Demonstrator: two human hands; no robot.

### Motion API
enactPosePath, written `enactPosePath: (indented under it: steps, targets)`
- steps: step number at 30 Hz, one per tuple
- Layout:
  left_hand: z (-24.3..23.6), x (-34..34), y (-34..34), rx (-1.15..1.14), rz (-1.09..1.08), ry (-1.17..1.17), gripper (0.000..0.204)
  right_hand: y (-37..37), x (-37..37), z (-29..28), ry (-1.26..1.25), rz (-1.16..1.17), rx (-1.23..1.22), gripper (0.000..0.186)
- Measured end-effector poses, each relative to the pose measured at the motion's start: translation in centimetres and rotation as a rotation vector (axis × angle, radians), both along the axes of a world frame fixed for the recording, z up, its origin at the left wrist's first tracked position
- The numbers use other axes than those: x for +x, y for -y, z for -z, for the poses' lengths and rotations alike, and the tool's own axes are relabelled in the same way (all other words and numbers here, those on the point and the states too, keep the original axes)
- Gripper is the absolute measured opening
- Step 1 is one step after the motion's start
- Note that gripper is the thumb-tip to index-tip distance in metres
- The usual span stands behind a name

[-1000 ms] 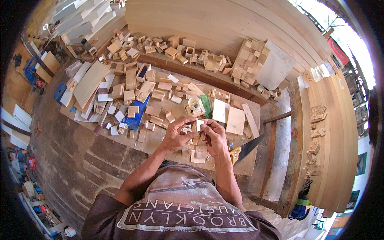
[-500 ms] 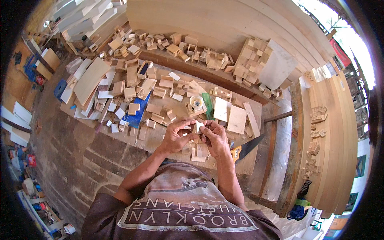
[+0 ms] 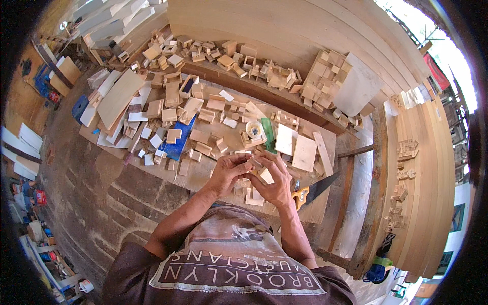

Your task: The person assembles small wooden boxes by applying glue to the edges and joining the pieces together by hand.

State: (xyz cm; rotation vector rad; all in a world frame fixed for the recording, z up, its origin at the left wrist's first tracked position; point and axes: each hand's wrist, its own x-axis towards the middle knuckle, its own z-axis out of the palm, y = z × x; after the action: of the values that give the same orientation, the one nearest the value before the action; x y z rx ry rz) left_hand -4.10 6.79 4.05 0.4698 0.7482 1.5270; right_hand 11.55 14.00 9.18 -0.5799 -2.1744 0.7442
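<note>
Workshop interior: broad wooden boards (image 3: 290, 30) are stood behind a tabletop (image 3: 312, 212) crowded with small cut blocks. A small wooden piece (image 3: 257, 163) is held up in front of the torso, above the near side of the tabletop.

Risks, as judged: the piece could be dropped, since it appears to be supported by fingertips alone; among similar pale blocks (image 3: 199, 136) it might then be hard to pick out. The handsaw (image 3: 316, 190) is lying just beside the right forearm, so skin could be nicked if that arm were swung outward. The round pale container (image 3: 254, 130) beyond the fingers could be knocked by a careless forward reach.

Position: the piece is located between the two hands, which are brought close together. It is pinched by the fingertips of the left hand (image 3: 229, 174); the right hand (image 3: 275, 184) is curved around its other side, and whether it is gripped there cannot be told.
</note>
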Motion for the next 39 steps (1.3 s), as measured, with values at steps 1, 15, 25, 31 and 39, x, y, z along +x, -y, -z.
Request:
enactPosePath:
  steps: [1,15,25,31,39]
  targets:
    - [-0.4,0.1,0.0,-0.003,0.010,0.016,0.031,-0.1,-0.1,0.2,0.000,0.001,0.053,0.050]
    - [-1.4,0.8,1.0,-0.018,-0.048,0.007,0.030,0.2,-1.2,1.8,-0.068,0.020,0.267,0.042]
    - [-2.6,1.2,2.0,-0.038,-0.006,0.046,0.031,1.3,-0.7,2.2,-0.084,0.033,0.237,0.046]
    - [-2.4,1.1,1.8,-0.031,-0.006,-0.016,0.034,1.3,-0.9,2.6,-0.108,0.047,0.178,0.045]
    - [-4.5,1.5,2.0,0.061,-0.173,-0.469,0.047,1.9,-0.7,1.8,-0.242,0.038,0.019,0.045]
